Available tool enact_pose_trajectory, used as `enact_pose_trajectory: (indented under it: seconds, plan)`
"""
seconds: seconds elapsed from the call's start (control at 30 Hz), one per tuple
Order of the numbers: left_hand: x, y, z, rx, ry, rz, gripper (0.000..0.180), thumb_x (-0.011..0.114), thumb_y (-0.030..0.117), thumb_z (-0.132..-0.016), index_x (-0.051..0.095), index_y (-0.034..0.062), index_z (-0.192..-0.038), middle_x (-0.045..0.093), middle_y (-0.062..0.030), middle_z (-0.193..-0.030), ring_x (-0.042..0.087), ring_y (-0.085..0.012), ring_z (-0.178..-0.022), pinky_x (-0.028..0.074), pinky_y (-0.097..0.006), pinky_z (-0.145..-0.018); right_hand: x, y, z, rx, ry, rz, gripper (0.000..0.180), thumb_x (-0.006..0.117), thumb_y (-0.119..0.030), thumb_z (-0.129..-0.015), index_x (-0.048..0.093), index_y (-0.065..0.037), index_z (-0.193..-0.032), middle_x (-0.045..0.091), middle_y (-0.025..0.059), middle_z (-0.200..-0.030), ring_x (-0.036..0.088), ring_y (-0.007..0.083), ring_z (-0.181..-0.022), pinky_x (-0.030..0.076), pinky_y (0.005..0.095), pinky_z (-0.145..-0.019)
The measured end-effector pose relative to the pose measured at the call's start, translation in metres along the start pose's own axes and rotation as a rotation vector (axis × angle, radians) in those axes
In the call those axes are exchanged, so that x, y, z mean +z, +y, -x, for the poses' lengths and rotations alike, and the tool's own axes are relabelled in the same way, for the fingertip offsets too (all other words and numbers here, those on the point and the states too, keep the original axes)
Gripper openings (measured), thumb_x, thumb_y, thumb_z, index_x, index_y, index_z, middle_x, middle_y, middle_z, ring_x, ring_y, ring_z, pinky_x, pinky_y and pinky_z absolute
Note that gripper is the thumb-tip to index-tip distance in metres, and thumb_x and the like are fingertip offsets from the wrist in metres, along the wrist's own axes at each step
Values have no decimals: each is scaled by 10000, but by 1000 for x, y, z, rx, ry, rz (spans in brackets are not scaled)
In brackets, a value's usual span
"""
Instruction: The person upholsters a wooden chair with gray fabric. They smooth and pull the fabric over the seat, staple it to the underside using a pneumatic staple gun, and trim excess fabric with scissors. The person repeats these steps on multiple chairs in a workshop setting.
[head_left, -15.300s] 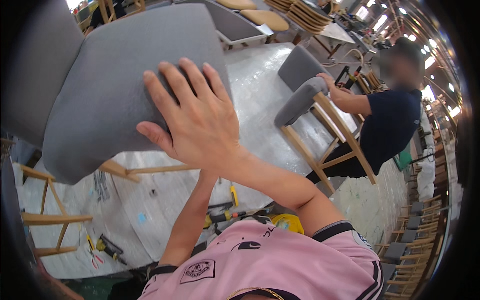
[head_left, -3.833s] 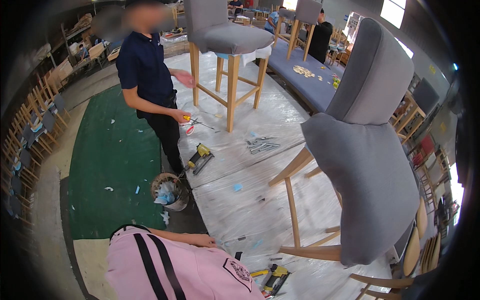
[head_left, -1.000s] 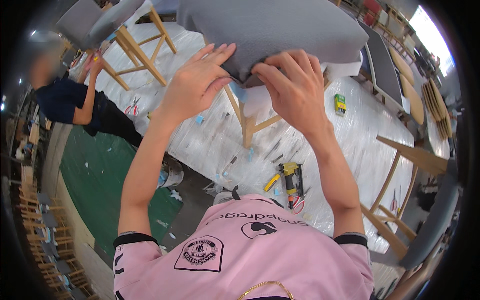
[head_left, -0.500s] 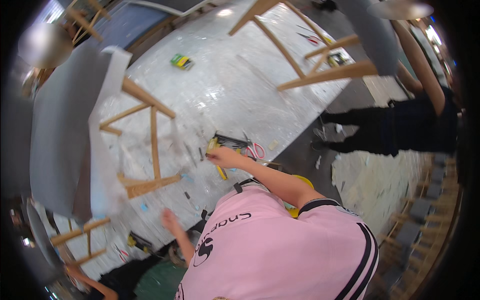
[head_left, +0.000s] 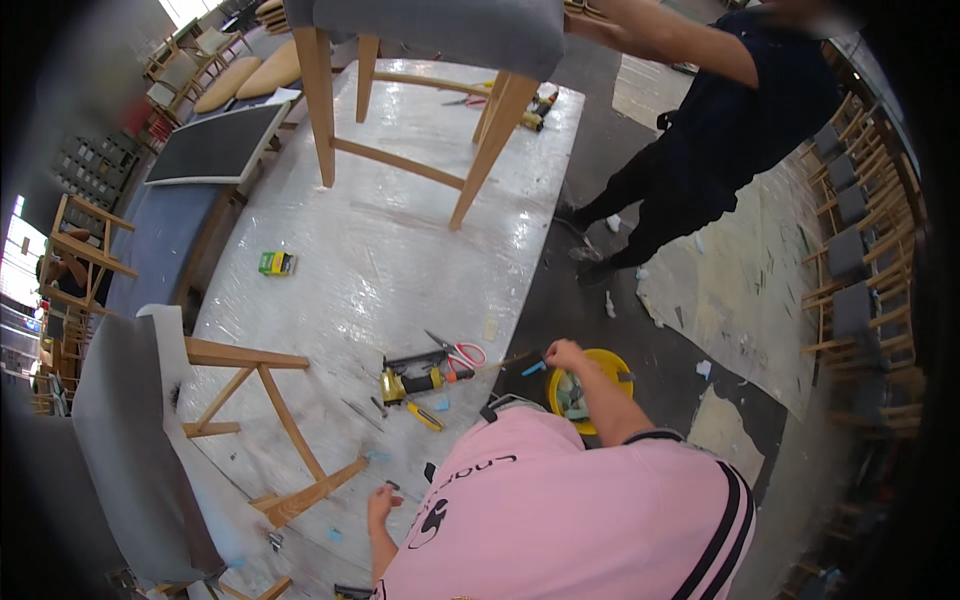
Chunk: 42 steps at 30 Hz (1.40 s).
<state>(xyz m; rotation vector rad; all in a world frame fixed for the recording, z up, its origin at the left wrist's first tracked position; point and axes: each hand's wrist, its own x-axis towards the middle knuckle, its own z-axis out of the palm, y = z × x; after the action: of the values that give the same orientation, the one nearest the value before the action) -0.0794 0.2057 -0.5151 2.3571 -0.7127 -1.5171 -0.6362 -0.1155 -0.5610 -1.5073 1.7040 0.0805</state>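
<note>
My right hand [head_left: 567, 354] hangs over a yellow bucket [head_left: 592, 359] beside the table, its fingers pinched. A thin blue strip [head_left: 534, 369] shows right at the fingertips; whether they grip it I cannot tell. Low over the table, my left hand [head_left: 382, 505] has its thumb and forefinger apart next to a small dark piece [head_left: 393, 485]. A grey upholstered chair [head_left: 125, 420] lies tipped at the left, wooden legs pointing right. Between my hands lie a staple gun [head_left: 415, 383], red-handled scissors [head_left: 466, 354] and a yellow-handled tool [head_left: 425, 416].
Plastic film covers the table [head_left: 330, 250], where a green and yellow box [head_left: 277, 263] stands. Beyond it, a person in dark clothes [head_left: 745, 110] handles another grey chair [head_left: 440, 35]. Scraps litter the floor, and several chairs [head_left: 850, 250] line the right.
My right hand has moved right, from above the staple gun to over the bucket. My left hand has come to the small dark piece. The view has turned, and the far chair now stands upright.
</note>
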Motion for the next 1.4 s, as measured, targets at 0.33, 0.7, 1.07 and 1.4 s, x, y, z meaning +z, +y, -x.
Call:
enact_pose_trajectory:
  seconds: [0.33, 0.7, 1.07, 1.4]
  plan:
    - [34, 147, -72, 399, 142, 192, 405, 591, 338, -1022, 659, 18, -1260, 735, -121, -955, 681, -151, -823, 543, -309, -760, 10, -88, 6, -360, -231, -23, 346, 689, -300, -839, 760, -98, -1111, 761, 138, -1034, 728, 278, -982, 570, 398, -881]
    - [123, 66, 22, 360, -76, -163, 431, 586, 372, -996, 680, 27, -1237, 736, -162, -1027, 702, -258, -930, 542, -360, -798, -26, -32, -21, 138, -238, 130, 331, 629, -204, -831, 775, -167, -1126, 749, 140, -1130, 715, 339, -1057, 567, 429, -936]
    - [125, -125, 88, -278, 223, 385, 464, 652, 389, -921, 673, 45, -1232, 719, -171, -1065, 674, -254, -856, 524, -414, -804, 90, -217, -43, -836, 31, 314, 461, 696, -235, -795, 675, -22, -1203, 647, 205, -1201, 601, 393, -1164, 520, 473, -978]
    - [200, -15, 118, -9, 152, 205, 431, 547, 430, -1001, 663, 47, -1160, 687, -230, -1059, 659, -368, -977, 504, -493, -831, 172, -264, -31, -941, -52, 663, 563, 782, -346, -689, 700, -77, -1177, 658, 187, -1135, 599, 347, -1136, 473, 469, -945]
